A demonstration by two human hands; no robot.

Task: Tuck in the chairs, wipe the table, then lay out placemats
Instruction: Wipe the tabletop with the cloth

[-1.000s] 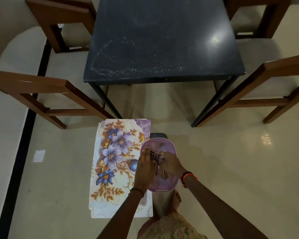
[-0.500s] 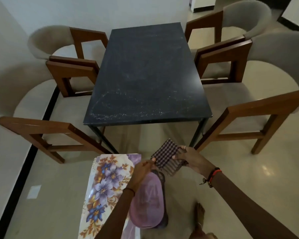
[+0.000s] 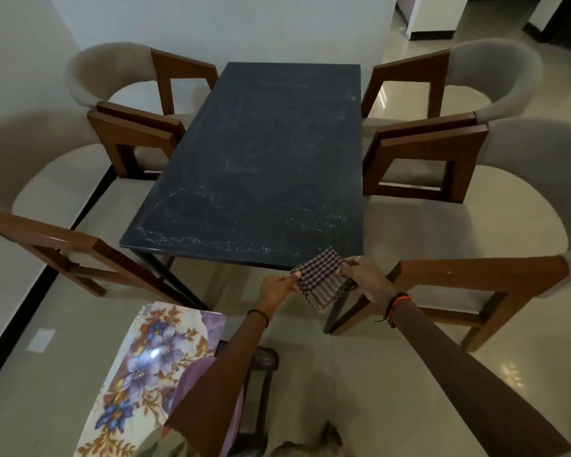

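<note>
A floral placemat [image 3: 139, 367] lies nearest, at seven o'clock. Beyond it, at twelve, the left hand [image 3: 275, 287] and right hand [image 3: 368, 279] each pinch a checked cloth [image 3: 320, 278] by the dark bench's [image 3: 254, 166] near corner. Chairs [image 3: 442, 153] stand at nine and three.

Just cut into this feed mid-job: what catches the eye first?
The dark table in the centre, its near end streaked pale, with two chairs on each side. Just off its near edge, the left hand and right hand hold a checked cloth between them. Floral placemats lie at lower left.
</note>
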